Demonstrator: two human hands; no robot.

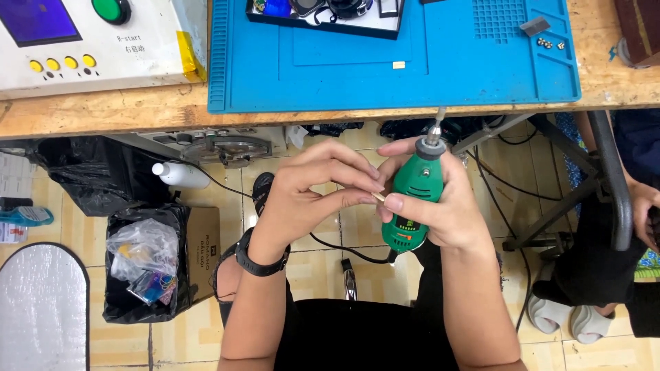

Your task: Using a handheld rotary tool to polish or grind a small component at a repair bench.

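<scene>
The right hand (447,213) was wrapped tight around a green tool (411,199), fingers closed all the way on its body. The tool pointed up and away, and its thin metal tip (437,118) stuck out above the grip, just under the edge of the blue mat (412,82). A black cord (344,251) ran out from the bottom of the tool, below the grip.

The left hand (309,192) sat just beside the tool, touching the right hand's fingers. Its fingertips were pinched shut on a tiny pale stick (379,198), right next to the tool's side. What the stick was for could not be told.

The work looked like it was only at the getting-ready part. The tool was in hand and the tip was in, but the tip touched nothing yet. Nothing looked ground or cut. The 2 hands were low in front of the wooden table (103,110), not over the mat. A black tray (323,20) of parts waited far above the grip, untouched.
</scene>
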